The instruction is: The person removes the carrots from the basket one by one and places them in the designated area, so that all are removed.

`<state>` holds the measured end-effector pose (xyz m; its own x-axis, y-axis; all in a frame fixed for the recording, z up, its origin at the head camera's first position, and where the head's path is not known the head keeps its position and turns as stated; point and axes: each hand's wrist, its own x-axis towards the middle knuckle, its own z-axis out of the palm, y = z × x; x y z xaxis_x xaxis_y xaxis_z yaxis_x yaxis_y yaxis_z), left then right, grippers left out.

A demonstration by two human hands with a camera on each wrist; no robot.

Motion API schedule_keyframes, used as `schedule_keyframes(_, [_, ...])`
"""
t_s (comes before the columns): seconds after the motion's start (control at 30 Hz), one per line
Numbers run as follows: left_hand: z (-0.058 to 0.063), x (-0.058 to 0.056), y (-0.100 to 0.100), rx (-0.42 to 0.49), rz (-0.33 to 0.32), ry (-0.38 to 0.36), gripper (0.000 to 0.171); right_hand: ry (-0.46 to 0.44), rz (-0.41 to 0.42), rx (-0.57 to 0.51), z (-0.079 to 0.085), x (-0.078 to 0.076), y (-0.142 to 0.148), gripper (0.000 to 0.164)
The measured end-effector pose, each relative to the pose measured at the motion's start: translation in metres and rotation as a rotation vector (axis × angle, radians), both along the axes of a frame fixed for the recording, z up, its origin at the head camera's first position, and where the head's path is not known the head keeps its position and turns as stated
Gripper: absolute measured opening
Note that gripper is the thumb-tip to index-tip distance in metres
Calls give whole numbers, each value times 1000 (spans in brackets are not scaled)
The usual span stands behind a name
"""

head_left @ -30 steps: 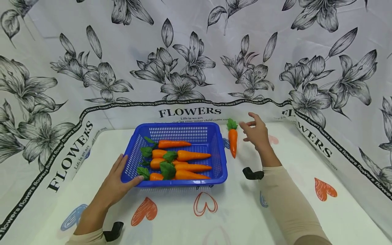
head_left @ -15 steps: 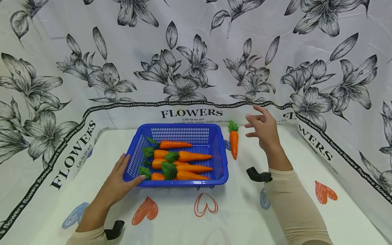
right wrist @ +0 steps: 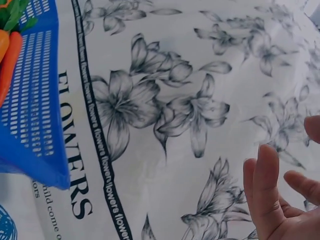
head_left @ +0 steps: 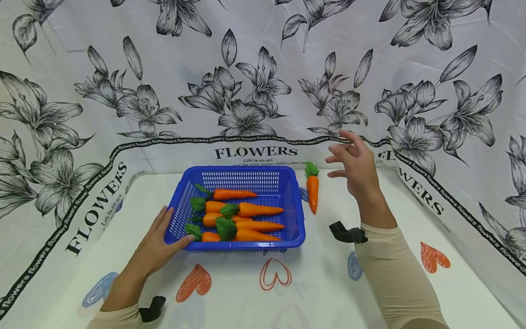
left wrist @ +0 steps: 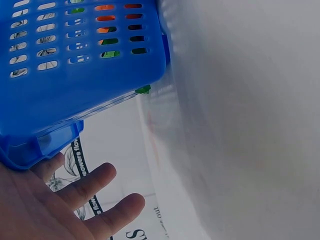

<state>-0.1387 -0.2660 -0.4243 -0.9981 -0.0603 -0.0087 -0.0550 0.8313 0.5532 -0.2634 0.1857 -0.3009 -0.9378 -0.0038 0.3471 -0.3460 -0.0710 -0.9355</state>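
Flowered cloth (head_left: pixel 320 27) backed the white table (head_left: pixel 328 292), loose carrot (head_left: pixel 312 189) at the blue basket (head_left: pixel 246 246)'s 3 o'clock, right hand (head_left: pixel 356 168) spread, empty at the carrot's 2 o'clock, left hand (head_left: pixel 158 244) straight-fingered at the basket's 8 o'clock, where light steadying pressure probably worked best.

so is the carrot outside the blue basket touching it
Apart: the head view shows a strip of white tablecloth between that carrot and the basket.
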Motion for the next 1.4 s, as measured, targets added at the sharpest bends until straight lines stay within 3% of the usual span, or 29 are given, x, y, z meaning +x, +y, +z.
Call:
schedule_keyframes(0.23, [1, -1, 0, 15, -3, 11, 104, 90, 50, 6, 16, 4, -11, 52])
schedule_keyframes(0.63, [-6, -1, -2, 13, -2, 3, 105, 125, 108, 1, 25, 9, -32, 51])
schedule_keyframes(1.4, [-4, 0, -2, 11, -17, 14, 103, 121, 271, -4, 11, -5, -70, 56])
